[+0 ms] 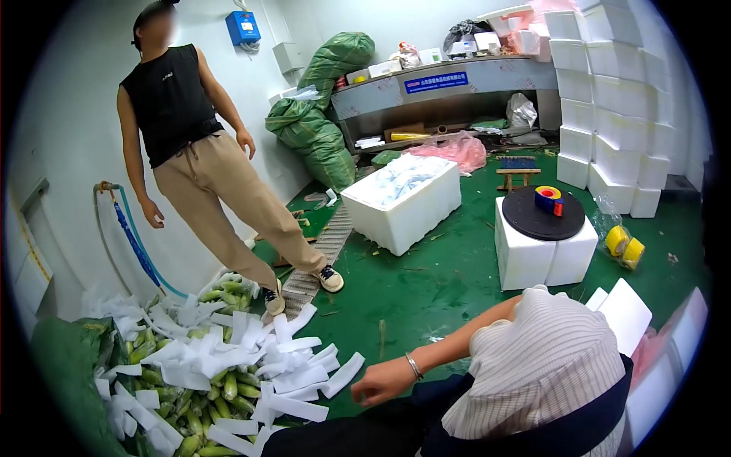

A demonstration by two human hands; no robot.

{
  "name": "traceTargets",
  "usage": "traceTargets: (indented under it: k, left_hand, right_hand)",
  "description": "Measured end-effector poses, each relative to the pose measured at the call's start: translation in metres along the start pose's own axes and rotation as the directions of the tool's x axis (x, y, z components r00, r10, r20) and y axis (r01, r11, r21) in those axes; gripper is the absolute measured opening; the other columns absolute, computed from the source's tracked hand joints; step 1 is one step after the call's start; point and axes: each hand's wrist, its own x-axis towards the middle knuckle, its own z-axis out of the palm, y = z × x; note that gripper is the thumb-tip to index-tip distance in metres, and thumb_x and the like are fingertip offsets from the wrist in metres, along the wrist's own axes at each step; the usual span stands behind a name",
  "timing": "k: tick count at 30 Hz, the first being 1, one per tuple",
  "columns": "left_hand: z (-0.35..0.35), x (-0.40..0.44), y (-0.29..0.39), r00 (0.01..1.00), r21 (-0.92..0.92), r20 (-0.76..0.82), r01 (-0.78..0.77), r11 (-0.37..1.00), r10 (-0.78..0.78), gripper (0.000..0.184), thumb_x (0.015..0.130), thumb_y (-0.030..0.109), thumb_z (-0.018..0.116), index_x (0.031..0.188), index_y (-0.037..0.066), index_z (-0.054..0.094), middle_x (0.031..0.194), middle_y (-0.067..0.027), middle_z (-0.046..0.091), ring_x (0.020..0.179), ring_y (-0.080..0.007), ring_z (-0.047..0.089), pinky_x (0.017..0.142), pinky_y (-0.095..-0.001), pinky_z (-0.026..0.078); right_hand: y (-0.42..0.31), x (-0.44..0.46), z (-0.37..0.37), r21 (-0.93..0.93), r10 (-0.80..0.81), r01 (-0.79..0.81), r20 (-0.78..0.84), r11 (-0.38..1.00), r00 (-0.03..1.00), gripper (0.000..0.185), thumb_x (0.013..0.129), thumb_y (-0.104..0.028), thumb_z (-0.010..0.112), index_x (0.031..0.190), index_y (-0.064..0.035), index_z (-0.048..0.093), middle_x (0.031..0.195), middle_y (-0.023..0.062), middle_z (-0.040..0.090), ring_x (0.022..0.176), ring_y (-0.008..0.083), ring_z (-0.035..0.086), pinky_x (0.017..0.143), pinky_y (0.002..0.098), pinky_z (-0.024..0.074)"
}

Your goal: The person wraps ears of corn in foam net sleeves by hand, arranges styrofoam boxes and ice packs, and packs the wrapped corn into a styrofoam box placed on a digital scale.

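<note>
My right hand (pixel 382 382), wearing a silver bangle, rests near my dark-clothed leg (pixel 350 433). Its fingers hang loosely bent and apart, with nothing visible in them. Nearest to it are white foam strips (pixel 297 378), scattered over a pile of long green vegetables (pixel 228 387). These look like ears of corn, some in clear wrap. A green woven sack (pixel 72 381) lies at the left of the pile. My left hand is out of view.
Another person (pixel 205 145) stands beyond the pile, hands hanging down. A white foam box (pixel 403 217) holds pale bags. A tape dispenser (pixel 548 199) lies on a black disc (pixel 525 217) atop foam boxes. Yellow tape rolls (pixel 626 245) and stacked foam boxes (pixel 601 114) stand right.
</note>
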Motion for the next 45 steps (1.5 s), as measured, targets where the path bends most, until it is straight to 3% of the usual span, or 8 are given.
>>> traceTargets:
  k: [10,45]
  left_hand:
    - [0.036,0.015,0.007,0.986,-0.007,0.146,0.078,0.997,-0.077,0.055,0.083,0.016,0.062,0.134,0.014,0.041,0.129,-0.0152,0.046,0.114,-0.0296,0.048,0.091,-0.0415,0.044]
    - [0.016,0.023,-0.011,0.962,0.040,0.117,0.245,0.969,-0.248,0.065,0.082,0.022,0.059,0.139,0.008,0.031,0.137,-0.0153,0.037,0.122,-0.0295,0.041,0.098,-0.0388,0.039]
  right_hand:
    - [0.031,-0.042,-0.016,-0.092,0.170,-0.168,0.020,0.982,0.985,0.024,0.088,-0.022,0.055,0.097,-0.0004,0.054,0.071,0.0150,0.062,0.068,0.0307,0.060,0.061,0.0393,0.0465]
    - [0.038,-0.042,0.002,-0.062,0.131,-0.125,0.106,0.990,0.986,0.022,0.086,-0.021,0.055,0.096,-0.0020,0.057,0.073,0.0161,0.061,0.071,0.0318,0.061,0.064,0.0400,0.0470]
